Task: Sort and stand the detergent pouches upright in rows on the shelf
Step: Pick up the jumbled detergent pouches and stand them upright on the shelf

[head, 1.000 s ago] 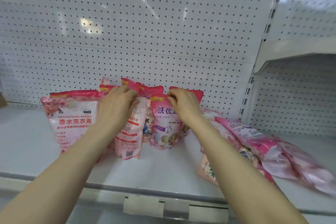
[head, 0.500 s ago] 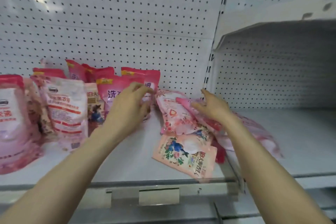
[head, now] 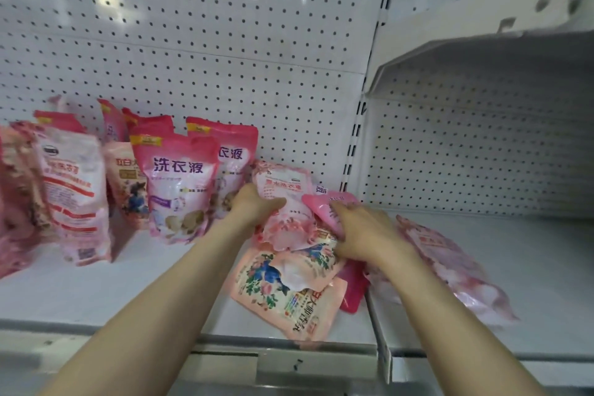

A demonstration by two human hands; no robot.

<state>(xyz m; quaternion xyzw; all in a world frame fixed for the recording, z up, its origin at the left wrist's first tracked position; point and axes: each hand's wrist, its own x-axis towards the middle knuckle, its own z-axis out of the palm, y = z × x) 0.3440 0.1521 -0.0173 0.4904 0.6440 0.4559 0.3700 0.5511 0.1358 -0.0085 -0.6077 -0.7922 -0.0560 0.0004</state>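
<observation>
The step in hand looks to be pulling 1 pouch out of the heap point(head: 316, 254) of fallen ones in the middle of the shelf point(head: 96, 292), so it can join the standing pouches point(head: 180, 183) to the left. To do it well, take the top one first. The pale pink pouch point(head: 286, 199) leans on the others with its top near the pegboard back point(head: 225, 26), so it should come away without dragging its neighbours. Hold it by both sides or the upper edge and let the liquid settle to the bottom. Then set it flat on its base just beside the last standing one, label forward and in line with that row. These bags look soft and slippery, so a loose hold may let 1 slump or knock over those already up. The bird pouch point(head: 279, 289) lies flat at the front edge, partly under the heap, and could slide off if the heap is tugged.

The left hand point(head: 254, 207) grips the left side of the pale pink pouch, with the thumb laid across its front and the other fingers hidden behind it. The right hand point(head: 366, 235) lies on the heap with its fingers curled over a deep pink pouch point(head: 324, 204) and seems to hold it; how tightly cannot be told. Further right, 1 more flat pouch point(head: 450, 264) lies past the shelf joint, held by neither hand
</observation>
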